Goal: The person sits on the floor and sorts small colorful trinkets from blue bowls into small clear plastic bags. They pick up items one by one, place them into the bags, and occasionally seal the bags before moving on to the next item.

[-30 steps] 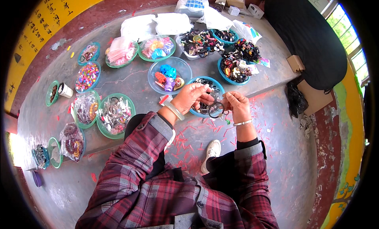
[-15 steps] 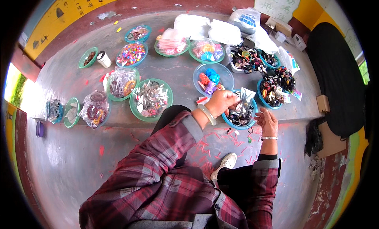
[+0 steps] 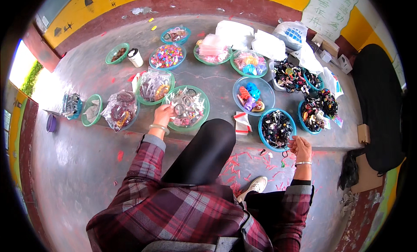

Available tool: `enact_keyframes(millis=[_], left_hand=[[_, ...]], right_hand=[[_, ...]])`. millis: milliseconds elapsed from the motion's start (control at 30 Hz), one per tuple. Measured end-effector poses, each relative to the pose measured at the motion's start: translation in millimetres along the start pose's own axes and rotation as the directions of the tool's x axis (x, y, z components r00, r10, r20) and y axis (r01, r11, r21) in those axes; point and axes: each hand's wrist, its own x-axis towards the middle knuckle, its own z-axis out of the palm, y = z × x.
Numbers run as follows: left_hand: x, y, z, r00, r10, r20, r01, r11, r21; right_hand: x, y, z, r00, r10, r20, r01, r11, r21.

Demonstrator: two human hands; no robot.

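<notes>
My left hand (image 3: 163, 116) reaches over the near-left rim of a green basin (image 3: 206, 117) of small clear packets and dark rings that look like hair ties. Its fingers are drawn together at the packets; what they pinch is too small to tell. At the right rim of a blue basin (image 3: 261, 135) is my right hand (image 3: 302, 148), fingers bent together, its grip unclear. Dark hair ties (image 3: 277, 128) with bright bits fill that basin. A clear bag with red edges (image 3: 242, 123) lies just left of it.
Behind stand a clear blue bowl (image 3: 269, 89) with colourful hair ties, a bowl of bright beads (image 3: 167, 56) and a white cup (image 3: 135, 58). Bagged items (image 3: 120, 109) sit on the left. Red scraps (image 3: 234, 165) litter the lower floor below the ledge.
My left hand has swung left from the blue basin to the green one. The silvery clear packet has left the blue basin. My right hand stays near the rim, its fingers more closed.
</notes>
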Motion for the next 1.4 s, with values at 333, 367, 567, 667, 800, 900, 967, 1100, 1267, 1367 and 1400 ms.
enact_keyframes(millis=[333, 367, 567, 667, 800, 900, 967, 1100, 1267, 1367, 1400], left_hand=[[66, -74, -35, 0.935, 0.260, -0.242, -0.063, 0.793, 0.606], [61, -65, -23, 0.938, 0.281, -0.201, -0.102, 0.781, 0.617], [7, 37, 63, 0.929, 0.363, 0.067, -0.359, 0.847, 0.393], [-43, 90, 126, 0.868, 0.393, 0.302, -0.463, 0.860, 0.213], [-104, 120, 198, 0.668, 0.392, 0.633, -0.531, 0.846, 0.037], [-127, 106, 226, 0.551, 0.304, 0.778, -0.519, 0.854, 0.034], [-134, 77, 257, 0.474, 0.314, 0.822, -0.499, 0.865, -0.042], [-125, 58, 267, 0.482, 0.372, 0.793, -0.634, 0.773, 0.023], [-116, 74, 281, 0.564, 0.221, 0.796, -0.572, 0.799, 0.183], [-104, 63, 298, 0.452, 0.287, 0.844, -0.671, 0.733, 0.111], [-102, 64, 302, 0.457, 0.255, 0.852, -0.657, 0.742, 0.130]], right_hand=[[8, -9, -39, 0.982, 0.003, -0.187, 0.022, 0.991, 0.129], [6, -10, -48, 0.974, 0.007, -0.226, 0.026, 0.990, 0.140], [23, 12, -81, 0.946, 0.059, -0.319, -0.032, 0.996, 0.089], [42, 45, -92, 0.941, 0.126, -0.313, -0.175, 0.975, -0.135], [71, 105, -115, 0.942, 0.297, 0.156, 0.200, -0.125, -0.972], [85, 146, -100, 0.878, 0.344, 0.333, 0.447, -0.344, -0.826], [101, 209, -119, 0.937, 0.300, 0.179, 0.243, -0.188, -0.952], [94, 226, -34, 0.928, 0.356, 0.114, 0.081, 0.105, -0.991], [75, 277, 28, 0.877, 0.469, 0.103, -0.019, 0.249, -0.968], [85, 302, 34, 0.954, 0.281, 0.106, -0.012, 0.387, -0.922], [90, 312, 34, 0.974, 0.194, 0.119, 0.029, 0.413, -0.910]])
